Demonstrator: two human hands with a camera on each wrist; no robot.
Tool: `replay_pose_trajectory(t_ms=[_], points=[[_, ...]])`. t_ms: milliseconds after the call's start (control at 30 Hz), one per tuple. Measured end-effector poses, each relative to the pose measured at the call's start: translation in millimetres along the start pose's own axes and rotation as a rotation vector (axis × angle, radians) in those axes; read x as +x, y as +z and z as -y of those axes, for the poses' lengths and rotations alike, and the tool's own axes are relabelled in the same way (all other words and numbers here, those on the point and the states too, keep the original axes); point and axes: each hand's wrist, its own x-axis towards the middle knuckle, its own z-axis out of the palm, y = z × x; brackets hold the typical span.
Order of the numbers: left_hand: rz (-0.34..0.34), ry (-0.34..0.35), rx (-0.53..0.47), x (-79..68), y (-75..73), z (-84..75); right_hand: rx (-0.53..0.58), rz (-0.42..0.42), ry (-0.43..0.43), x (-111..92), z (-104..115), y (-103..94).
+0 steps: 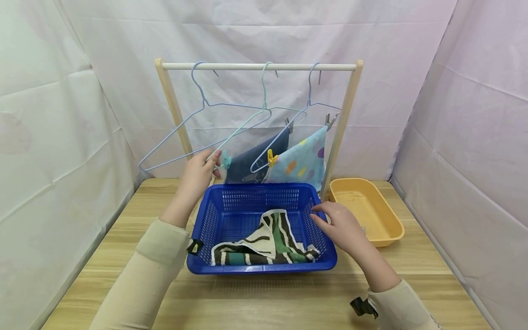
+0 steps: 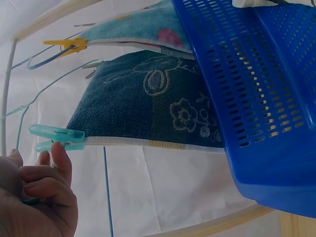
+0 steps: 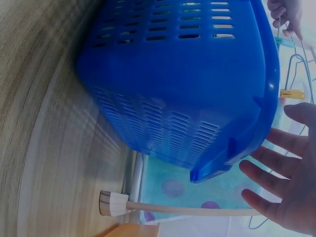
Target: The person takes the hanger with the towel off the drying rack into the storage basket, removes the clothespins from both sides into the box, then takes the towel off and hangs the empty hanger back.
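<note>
My left hand [image 1: 200, 170] grips the lower left corner of the mint-green hanger [image 1: 243, 124], fingers curled round its wire. Beside those fingers a teal clothespin [image 2: 57, 136] holds the corner of a dark blue towel [image 2: 143, 103] with pale embroidery. My right hand [image 1: 339, 225] is at the right rim of the blue basket [image 1: 264, 269], its fingers spread and relaxed, holding nothing. Inside the basket lies a crumpled striped towel [image 1: 274, 238] in green, cream and dark brown. A light blue spotted towel [image 1: 301, 158] hangs from the right blue hanger [image 1: 308, 106], pinned by a yellow clothespin [image 1: 271, 158].
A wooden rack with a white rod [image 1: 235, 67] stands behind the basket. An unladen blue hanger [image 1: 165, 137] hangs at its left, overlapping the green one. A yellow tray [image 1: 367, 215] sits at the right on the wooden table [image 1: 123, 247]. White cloth walls [image 1: 466, 137] enclose the table.
</note>
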Motion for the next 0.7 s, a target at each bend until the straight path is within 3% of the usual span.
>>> replay_pose_trajectory(t_ms=[333,700], points=[[-0.073,0.083,-0.076,-5.1,-1.1,-8.2,0.008,0.0,-0.008,1.5,2.3,0.1],[-0.172,0.104,-0.093,-7.1,-6.1,-12.7,0.035,-0.012,-0.021,6.8,9.1,1.4]])
